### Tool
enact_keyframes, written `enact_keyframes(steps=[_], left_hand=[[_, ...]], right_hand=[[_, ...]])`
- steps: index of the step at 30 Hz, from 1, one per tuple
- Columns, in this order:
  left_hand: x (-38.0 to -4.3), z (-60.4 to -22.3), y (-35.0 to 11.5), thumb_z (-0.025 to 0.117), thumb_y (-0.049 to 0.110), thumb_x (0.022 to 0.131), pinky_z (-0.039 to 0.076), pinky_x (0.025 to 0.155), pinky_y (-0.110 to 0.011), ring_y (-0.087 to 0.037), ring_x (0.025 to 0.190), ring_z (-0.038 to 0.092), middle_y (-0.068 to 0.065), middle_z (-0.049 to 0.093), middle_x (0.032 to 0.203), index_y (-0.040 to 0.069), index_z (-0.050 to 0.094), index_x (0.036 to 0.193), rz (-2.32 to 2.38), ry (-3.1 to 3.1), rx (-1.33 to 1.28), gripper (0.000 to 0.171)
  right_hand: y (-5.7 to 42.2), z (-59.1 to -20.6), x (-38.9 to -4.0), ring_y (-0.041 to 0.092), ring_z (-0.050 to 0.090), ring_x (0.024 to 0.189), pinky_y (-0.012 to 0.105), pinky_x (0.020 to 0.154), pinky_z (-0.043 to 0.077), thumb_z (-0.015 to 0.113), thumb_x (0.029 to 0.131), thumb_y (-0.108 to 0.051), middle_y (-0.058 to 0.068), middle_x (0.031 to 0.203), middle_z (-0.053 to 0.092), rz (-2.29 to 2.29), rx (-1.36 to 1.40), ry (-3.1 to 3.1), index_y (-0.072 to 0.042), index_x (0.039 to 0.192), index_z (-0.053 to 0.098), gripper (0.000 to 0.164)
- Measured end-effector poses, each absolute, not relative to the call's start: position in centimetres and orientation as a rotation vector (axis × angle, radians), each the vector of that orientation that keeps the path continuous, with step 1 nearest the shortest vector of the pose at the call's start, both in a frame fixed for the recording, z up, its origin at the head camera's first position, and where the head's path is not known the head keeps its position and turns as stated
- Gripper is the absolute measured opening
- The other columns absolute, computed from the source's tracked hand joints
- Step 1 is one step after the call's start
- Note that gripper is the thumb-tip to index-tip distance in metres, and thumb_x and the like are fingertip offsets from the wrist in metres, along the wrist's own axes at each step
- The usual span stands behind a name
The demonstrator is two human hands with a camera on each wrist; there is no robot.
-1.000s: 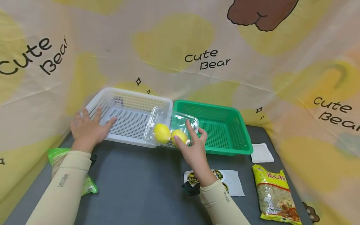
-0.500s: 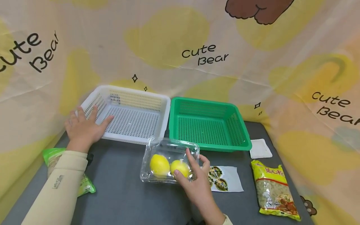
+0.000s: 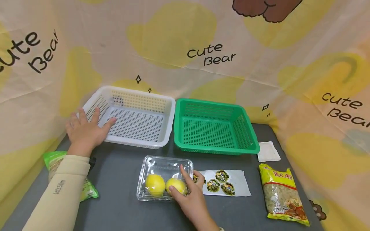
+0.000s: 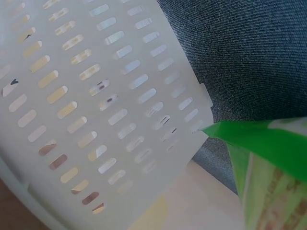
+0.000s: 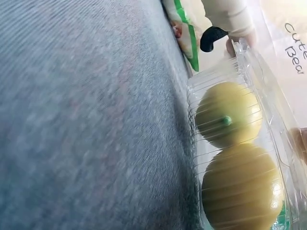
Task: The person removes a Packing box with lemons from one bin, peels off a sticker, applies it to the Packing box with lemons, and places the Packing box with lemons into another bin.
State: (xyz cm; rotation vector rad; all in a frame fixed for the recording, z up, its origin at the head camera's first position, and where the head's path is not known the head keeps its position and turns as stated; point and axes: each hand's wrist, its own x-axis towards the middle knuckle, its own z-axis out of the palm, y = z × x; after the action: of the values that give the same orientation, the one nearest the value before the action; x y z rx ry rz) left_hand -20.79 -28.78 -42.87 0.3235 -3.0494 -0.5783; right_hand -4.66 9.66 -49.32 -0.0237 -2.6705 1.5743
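On the dark tabletop stands a clear plastic box (image 3: 162, 163) with two lemons (image 3: 155, 185) inside. My right hand (image 3: 190, 195) grips its right end, thumb on the front part and a finger across the top. Close up, the right wrist view shows the lemons (image 5: 229, 114) through the ribbed wall. My left hand (image 3: 86, 130) rests on the left front corner of a white basket (image 3: 138, 144), with its fingers spread over the rim. The basket's slotted wall (image 4: 108, 100) fills much of the left wrist view.
A green basket (image 3: 214, 150) stands right of the white one. Round stickers on a white sheet (image 3: 238, 183), a small white square pad (image 3: 268, 151) and a yellow food packet (image 3: 283, 194) lie on the right. A green packet (image 3: 91, 189) lies partly under my left forearm.
My right hand has brought the plastic box with the lemons from over the baskets' front edges down towards me, onto the table. The left hand has stayed on the white basket.
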Motion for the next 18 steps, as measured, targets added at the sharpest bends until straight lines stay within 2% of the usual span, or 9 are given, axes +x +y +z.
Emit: enact_keyframes(steps=[4, 10, 18], left_hand=[[-20.85, -42.98, -28.77, 0.019, 0.088, 0.094, -0.010, 0.113, -0.080, -0.065, 0.149, -0.020, -0.037, -0.023, 0.164, 0.014, -0.002, 0.170, -0.581, -3.048, 0.318, 0.108], [-20.93, -43.08, -28.89, 0.020, 0.088, 0.094, -0.011, 0.113, -0.079, -0.065, 0.149, -0.019, -0.038, -0.022, 0.164, 0.014, -0.001, 0.170, -0.586, -3.040, 0.315, 0.108], [-20.99, -43.23, -29.13, 0.019, 0.088, 0.094, -0.012, 0.113, -0.079, -0.065, 0.149, -0.019, -0.038, -0.023, 0.164, 0.015, -0.002, 0.170, -0.572, -3.050, 0.315, 0.108]], right_hand=[[9.26, -49.57, -4.81, 0.043, 0.052, 0.128, 0.056, 0.100, 0.048, 0.091, 0.082, -0.043, 0.018, 0.155, 0.033, 1.527, -0.025, -2.690, -0.044, 0.151, 0.059, 0.076], [8.81, -49.55, -4.92, 0.040, 0.058, 0.119, 0.053, 0.094, 0.052, 0.091, 0.082, -0.046, 0.019, 0.153, 0.035, 1.461, -0.002, -2.694, -0.040, 0.152, 0.059, 0.078], [8.64, -49.04, -5.50, 0.040, 0.051, 0.126, 0.056, 0.099, 0.048, 0.091, 0.081, -0.043, 0.019, 0.148, 0.039, 1.428, 0.026, -2.727, -0.035, 0.149, 0.063, 0.074]])
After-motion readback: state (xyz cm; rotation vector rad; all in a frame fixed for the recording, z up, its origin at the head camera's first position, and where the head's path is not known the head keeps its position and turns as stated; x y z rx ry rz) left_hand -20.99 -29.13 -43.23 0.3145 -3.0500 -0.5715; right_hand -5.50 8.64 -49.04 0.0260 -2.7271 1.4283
